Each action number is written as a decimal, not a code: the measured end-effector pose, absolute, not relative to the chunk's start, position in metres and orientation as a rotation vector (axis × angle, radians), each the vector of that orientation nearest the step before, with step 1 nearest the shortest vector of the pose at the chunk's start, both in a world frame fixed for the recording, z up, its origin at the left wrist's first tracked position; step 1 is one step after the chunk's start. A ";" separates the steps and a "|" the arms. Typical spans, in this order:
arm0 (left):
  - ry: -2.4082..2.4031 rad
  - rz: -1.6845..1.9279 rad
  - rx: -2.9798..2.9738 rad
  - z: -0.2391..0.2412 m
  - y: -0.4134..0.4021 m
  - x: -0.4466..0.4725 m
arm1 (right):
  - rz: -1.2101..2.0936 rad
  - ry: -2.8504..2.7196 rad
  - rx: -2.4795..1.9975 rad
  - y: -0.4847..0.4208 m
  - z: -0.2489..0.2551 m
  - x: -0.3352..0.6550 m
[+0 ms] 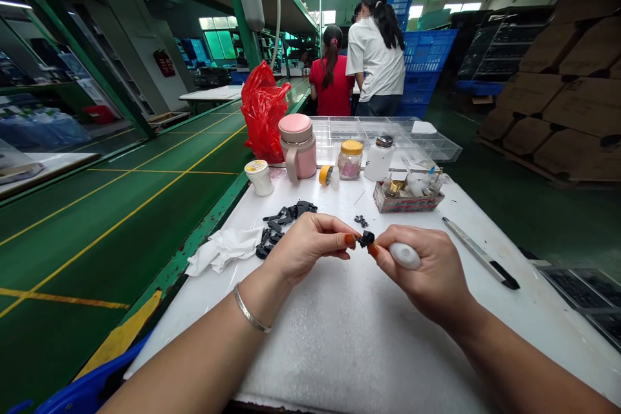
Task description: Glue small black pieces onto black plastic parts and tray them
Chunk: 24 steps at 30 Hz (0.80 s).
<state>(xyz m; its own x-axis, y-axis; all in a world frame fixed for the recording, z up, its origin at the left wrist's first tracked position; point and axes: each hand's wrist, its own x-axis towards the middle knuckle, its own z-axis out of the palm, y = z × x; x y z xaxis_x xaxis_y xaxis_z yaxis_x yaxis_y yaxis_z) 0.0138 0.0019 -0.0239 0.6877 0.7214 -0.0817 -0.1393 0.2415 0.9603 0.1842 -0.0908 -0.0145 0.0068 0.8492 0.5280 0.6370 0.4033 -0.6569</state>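
Observation:
My left hand (308,244) pinches a small black plastic part (366,238) between thumb and forefinger above the white table (339,330). My right hand (424,268) is closed round a small white bottle (405,255) and its fingertips also touch the black part. A pile of similar black parts (281,223) lies just behind my left hand, and a few tiny ones (361,220) lie beyond the fingertips. A silver bangle sits on my left wrist.
White cloth (223,249) at left. Behind: white cup (260,176), pink mug (297,145), yellow tape roll (325,174), yellow-lidded jar (350,159), white bottle (379,157), small tray of oddments (407,197), clear trays (369,129), red bag (262,110). A knife (480,253) lies right. Two people (361,58) stand beyond.

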 end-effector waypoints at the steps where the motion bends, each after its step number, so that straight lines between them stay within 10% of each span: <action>1: 0.584 0.645 1.218 -0.024 0.002 0.013 | 0.279 -1.712 -1.311 -0.091 -0.014 0.184; 24: 0.613 0.892 1.468 -0.018 -0.005 0.015 | 0.771 -1.407 -1.269 -0.088 -0.018 0.179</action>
<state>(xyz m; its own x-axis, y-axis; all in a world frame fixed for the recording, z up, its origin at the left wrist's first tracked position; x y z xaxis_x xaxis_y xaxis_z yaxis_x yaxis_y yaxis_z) 0.0152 -0.0049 -0.0179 0.5600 0.8116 0.1667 -0.1354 -0.1088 0.9848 0.1787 -0.0877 -0.0178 0.1040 0.9569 0.2711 0.2864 0.2322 -0.9296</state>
